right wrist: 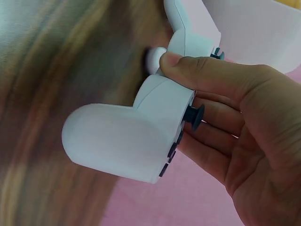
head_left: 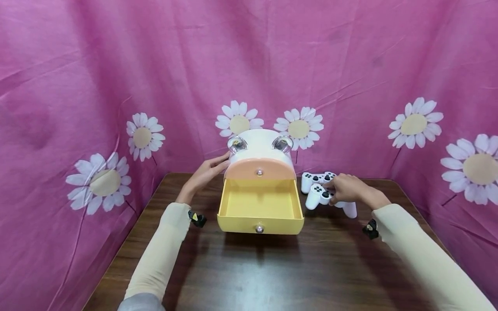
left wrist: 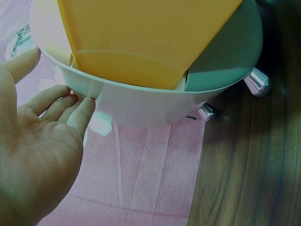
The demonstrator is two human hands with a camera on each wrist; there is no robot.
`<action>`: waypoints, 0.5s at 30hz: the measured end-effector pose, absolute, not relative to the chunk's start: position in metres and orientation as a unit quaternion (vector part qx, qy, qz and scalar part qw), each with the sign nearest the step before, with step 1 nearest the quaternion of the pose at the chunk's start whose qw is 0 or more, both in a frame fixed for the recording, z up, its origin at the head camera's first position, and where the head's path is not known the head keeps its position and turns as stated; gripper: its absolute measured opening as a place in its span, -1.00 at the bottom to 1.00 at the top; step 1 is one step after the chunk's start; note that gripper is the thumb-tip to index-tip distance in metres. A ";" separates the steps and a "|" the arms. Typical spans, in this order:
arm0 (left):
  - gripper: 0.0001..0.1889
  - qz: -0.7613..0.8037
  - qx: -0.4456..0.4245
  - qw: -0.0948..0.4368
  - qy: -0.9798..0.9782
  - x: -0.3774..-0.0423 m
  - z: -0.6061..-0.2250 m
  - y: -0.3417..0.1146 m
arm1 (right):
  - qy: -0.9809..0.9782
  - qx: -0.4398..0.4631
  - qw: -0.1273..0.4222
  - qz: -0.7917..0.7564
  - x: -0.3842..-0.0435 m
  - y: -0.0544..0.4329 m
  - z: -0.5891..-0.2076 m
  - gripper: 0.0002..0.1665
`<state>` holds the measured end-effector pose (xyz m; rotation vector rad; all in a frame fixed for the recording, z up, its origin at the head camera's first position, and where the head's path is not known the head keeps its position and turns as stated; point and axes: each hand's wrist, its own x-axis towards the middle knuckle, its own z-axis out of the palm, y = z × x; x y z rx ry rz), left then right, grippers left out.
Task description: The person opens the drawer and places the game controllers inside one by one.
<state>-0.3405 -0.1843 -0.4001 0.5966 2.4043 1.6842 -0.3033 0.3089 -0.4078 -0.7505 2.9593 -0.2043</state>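
A small white cabinet (head_left: 258, 142) with two shiny round eyes stands at the back middle of the table. Its lower yellow drawer (head_left: 260, 224) is pulled out and has nothing inside; the peach front (head_left: 245, 168) above it is closed. My left hand (head_left: 206, 175) rests its fingertips against the cabinet's left side, fingers loosely bent, as the left wrist view also shows. On the right, my right hand (head_left: 352, 190) grips a white game controller (right wrist: 117, 136) by its middle, thumb on one face and fingers on the other. Just behind it lies a second white game controller (head_left: 306, 183).
The brown wooden table (head_left: 249, 276) extends toward me in front of the cabinet. A pink cloth (head_left: 249, 65) with large white daisies hangs behind and along both sides. Silver feet (left wrist: 257, 84) show under the cabinet in the left wrist view.
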 end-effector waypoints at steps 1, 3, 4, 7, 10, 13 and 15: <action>-0.33 0.560 0.198 0.073 0.801 -0.341 -0.400 -0.184 | 0.967 -0.245 0.037 -0.065 -0.302 0.308 -0.404 -0.26; -0.33 0.559 0.198 0.073 0.802 -0.341 -0.399 -0.185 | 0.967 -0.243 0.030 -0.064 -0.301 0.307 -0.395 -0.27; -0.34 0.559 0.198 0.072 0.802 -0.340 -0.399 -0.184 | 0.967 -0.244 0.027 -0.063 -0.300 0.307 -0.391 -0.29; -0.34 0.556 0.197 0.070 0.804 -0.340 -0.399 -0.184 | 0.966 -0.247 0.020 -0.066 -0.299 0.305 -0.379 -0.40; -0.33 0.553 0.198 0.070 0.807 -0.339 -0.399 -0.184 | 0.964 -0.255 0.012 -0.069 -0.297 0.303 -0.368 -0.48; -0.34 0.553 0.198 0.069 0.806 -0.340 -0.399 -0.184 | 0.963 -0.260 0.003 -0.067 -0.294 0.299 -0.356 -0.46; -0.34 0.554 0.200 0.069 0.805 -0.340 -0.400 -0.183 | 0.963 -0.262 -0.002 -0.061 -0.292 0.297 -0.348 -0.40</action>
